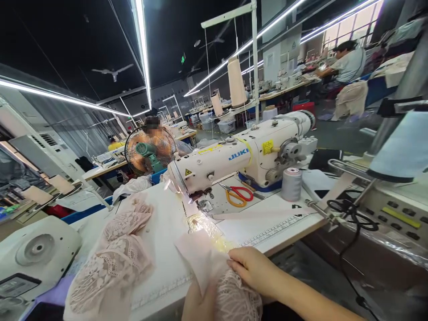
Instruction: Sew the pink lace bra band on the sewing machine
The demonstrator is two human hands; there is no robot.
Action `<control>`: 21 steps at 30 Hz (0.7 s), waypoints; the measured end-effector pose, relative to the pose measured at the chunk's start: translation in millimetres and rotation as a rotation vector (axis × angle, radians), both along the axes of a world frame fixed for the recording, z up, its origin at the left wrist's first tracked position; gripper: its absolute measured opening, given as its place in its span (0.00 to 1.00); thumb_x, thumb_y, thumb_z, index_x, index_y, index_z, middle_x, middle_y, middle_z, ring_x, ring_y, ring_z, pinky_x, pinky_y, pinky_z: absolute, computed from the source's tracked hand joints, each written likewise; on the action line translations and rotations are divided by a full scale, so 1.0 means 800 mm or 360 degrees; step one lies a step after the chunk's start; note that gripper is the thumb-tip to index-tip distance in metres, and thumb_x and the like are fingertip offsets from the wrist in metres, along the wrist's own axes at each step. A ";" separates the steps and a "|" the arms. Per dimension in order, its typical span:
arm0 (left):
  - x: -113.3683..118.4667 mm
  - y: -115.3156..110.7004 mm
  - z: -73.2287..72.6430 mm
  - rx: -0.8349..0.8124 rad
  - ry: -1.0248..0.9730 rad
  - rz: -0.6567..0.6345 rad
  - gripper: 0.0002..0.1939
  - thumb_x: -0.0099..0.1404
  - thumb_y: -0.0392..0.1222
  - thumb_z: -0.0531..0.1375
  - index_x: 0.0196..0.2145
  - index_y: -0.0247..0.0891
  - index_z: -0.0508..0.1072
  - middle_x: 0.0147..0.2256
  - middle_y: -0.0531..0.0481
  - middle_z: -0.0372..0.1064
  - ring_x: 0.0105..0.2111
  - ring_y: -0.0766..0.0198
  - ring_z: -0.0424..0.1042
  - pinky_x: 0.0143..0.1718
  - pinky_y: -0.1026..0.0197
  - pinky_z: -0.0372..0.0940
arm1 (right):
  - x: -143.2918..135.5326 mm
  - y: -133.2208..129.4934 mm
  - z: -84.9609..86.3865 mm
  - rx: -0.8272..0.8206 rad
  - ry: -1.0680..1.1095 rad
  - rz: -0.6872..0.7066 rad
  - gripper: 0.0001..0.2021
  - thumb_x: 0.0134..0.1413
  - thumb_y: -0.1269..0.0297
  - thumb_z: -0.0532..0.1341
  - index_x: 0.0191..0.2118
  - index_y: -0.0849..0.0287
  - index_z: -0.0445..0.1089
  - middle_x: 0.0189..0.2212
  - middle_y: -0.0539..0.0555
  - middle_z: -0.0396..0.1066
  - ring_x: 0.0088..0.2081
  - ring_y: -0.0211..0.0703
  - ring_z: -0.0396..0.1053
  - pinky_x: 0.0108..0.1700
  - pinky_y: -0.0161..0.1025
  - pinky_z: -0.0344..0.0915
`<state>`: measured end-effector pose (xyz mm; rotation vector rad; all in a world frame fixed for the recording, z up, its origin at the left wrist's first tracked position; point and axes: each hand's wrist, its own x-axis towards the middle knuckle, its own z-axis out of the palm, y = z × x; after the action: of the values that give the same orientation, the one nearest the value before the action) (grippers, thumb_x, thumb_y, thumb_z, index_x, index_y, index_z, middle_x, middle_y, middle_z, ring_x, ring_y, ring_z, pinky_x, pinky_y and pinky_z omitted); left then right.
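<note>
At the table's front edge, my right hand [252,269] pinches a pale pink lace garment piece [236,296] between thumb and fingers. My left hand [199,302] is closed on the same piece from the left, slightly blurred and cut off by the lower edge. A smooth pale panel [195,254] of the piece rises between the hands and leans toward the sewing machine [230,154]. The lit needle area [200,209] lies beyond it, apart from my hands. More lace garment pieces [110,263], shaped like cups, are heaped on the table to the left.
Scissors with red and orange handles [238,196] lie on the machine bed beside a grey thread spool [291,185]. A printed ruler strip [281,229] runs along the table edge. A fan [149,149] stands behind; a co-worker [347,62] sits far right. Cables [354,214] hang right.
</note>
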<state>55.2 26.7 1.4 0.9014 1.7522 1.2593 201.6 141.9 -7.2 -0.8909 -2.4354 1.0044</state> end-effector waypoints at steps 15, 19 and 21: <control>0.001 0.017 -0.004 -0.0008 -0.0030 -0.0252 0.18 0.58 0.50 0.62 0.38 0.31 0.76 0.40 0.41 0.74 0.47 0.48 0.68 0.53 0.54 0.58 | -0.003 0.003 -0.012 0.0147 -0.0115 0.0016 0.12 0.54 0.67 0.48 0.21 0.54 0.47 0.21 0.51 0.63 0.26 0.42 0.61 0.29 0.37 0.51; 0.008 0.009 -0.013 0.0003 -0.0546 -0.0065 0.25 0.52 0.53 0.66 0.42 0.30 0.74 0.40 0.40 0.74 0.45 0.49 0.69 0.50 0.52 0.60 | -0.006 -0.001 -0.008 0.0172 -0.0066 -0.0104 0.12 0.55 0.67 0.46 0.23 0.56 0.59 0.24 0.54 0.68 0.29 0.45 0.66 0.32 0.39 0.56; 0.012 0.007 -0.015 -0.0030 -0.0888 0.0010 0.26 0.48 0.52 0.69 0.40 0.31 0.73 0.37 0.41 0.74 0.44 0.49 0.70 0.49 0.51 0.61 | -0.002 -0.001 -0.008 0.0151 -0.0046 -0.0141 0.13 0.56 0.66 0.46 0.29 0.57 0.66 0.28 0.57 0.72 0.33 0.48 0.69 0.35 0.40 0.59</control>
<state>64.9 32.5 -10.6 0.4674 1.3181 1.3371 199.9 141.4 -13.6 -0.9773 -2.4223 0.8430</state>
